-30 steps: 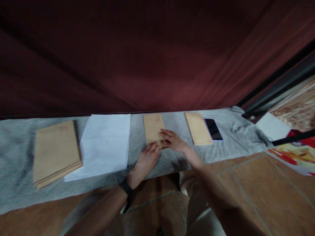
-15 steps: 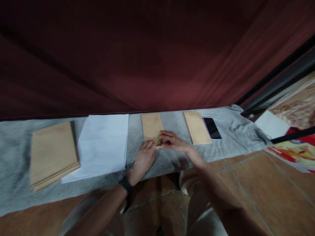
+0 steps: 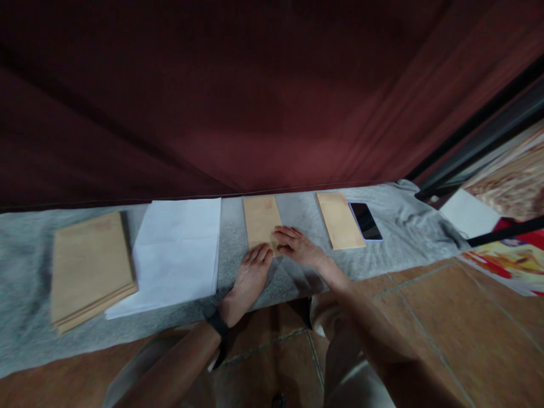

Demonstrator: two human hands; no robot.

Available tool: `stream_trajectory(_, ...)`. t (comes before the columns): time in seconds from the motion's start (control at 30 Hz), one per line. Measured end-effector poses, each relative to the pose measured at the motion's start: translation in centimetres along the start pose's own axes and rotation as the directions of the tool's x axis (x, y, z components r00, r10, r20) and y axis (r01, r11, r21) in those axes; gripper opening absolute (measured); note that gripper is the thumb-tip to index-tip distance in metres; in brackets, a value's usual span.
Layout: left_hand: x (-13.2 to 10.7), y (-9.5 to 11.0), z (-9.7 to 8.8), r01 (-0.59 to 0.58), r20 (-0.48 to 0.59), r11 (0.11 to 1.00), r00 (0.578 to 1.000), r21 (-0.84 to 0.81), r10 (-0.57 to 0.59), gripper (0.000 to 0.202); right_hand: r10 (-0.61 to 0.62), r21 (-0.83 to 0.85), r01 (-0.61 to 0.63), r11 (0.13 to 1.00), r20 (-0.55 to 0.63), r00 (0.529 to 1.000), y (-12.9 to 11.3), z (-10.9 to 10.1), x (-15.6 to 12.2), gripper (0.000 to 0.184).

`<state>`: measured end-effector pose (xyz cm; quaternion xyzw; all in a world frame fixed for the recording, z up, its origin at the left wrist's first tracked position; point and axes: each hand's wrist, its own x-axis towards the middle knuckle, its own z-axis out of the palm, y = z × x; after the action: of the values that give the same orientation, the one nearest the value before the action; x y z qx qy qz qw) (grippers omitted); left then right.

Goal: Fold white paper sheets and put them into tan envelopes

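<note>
A brown paper envelope (image 3: pixel 260 218) lies lengthwise in front of me on the grey cloth, with faint red print at its far end. At its near end, my left hand (image 3: pixel 254 269) is closed on the left corner, fingers together and bent over the paper. My right hand (image 3: pixel 297 247) grips the same end from the right, with its thumb tucked below the fingers. The fingertips of both hands almost meet over the folded edge and partly hide it.
To the left are white paper sheets (image 3: pixel 178 255) and a stack of brown envelopes (image 3: pixel 91 266). On the right, another brown envelope (image 3: pixel 340 221) lies beside a phone (image 3: pixel 365 221). A dark red cloth (image 3: pixel 263 113) rises behind the grey cloth (image 3: pixel 408 226).
The raised near edge of the envelope now lies flatter under my fingers. My left hand has shifted slightly right, while my right hand has stayed nearly in place.
</note>
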<state>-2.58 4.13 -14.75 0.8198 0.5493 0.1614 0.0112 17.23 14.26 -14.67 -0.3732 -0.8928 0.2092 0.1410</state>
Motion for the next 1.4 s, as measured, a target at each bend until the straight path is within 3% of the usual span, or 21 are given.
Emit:
stream_trajectory(0.17,-0.1,-0.1,0.8,0.075,-0.013,0.997,0.997,-0.014,-0.075,0.049,-0.003,0.033,0.007,0.999,-0.123,0.992,-3.3,1.4,0.4,0.05)
stream_trajectory(0.3,-0.2,-0.8,2.0,0.165,-0.054,0.986,0.985,0.0,-0.165,0.06,-0.036,0.074,0.047,0.996,-0.142,0.989,-6.3,2.8,0.1,0.058)
stream_trajectory(0.4,-0.6,-1.5,3.0,0.202,-0.056,0.979,0.978,0.007,-0.202,0.068,-0.078,0.092,0.09,0.992,-0.123,0.989,-7.3,3.5,-0.3,0.062)
stream_trajectory(0.63,-1.0,-1.6,2.8,0.269,-0.012,0.961,0.963,0.069,-0.269,0.067,-0.088,-0.02,0.087,0.996,-0.03,0.996,-6.8,5.0,-0.8,0.062)
stream_trajectory(0.87,-0.3,-1.3,1.7,0.311,-0.012,0.946,0.95,0.093,-0.311,0.063,-0.035,-0.201,0.006,0.98,-0.144,0.989,-5.5,5.2,-0.9,0.055)
stream_trajectory(1.07,-0.1,-2.5,1.6,0.359,-0.056,0.932,0.933,0.048,-0.356,0.061,0.079,-0.238,-0.121,0.964,-0.179,0.981,-4.8,4.7,-0.9,0.056)
stream_trajectory(1.27,0.5,-3.8,1.1,0.31,-0.076,0.951,0.948,0.0,-0.309,0.061,0.107,-0.222,-0.147,0.964,-0.182,0.977,-5.1,4.6,-0.8,0.057)
stream_trajectory(1.4,2.0,-3.5,1.2,0.218,-0.093,0.974,0.971,-0.057,-0.222,0.061,0.109,-0.203,-0.149,0.968,-0.195,0.975,-5.2,4.8,-0.6,0.056)
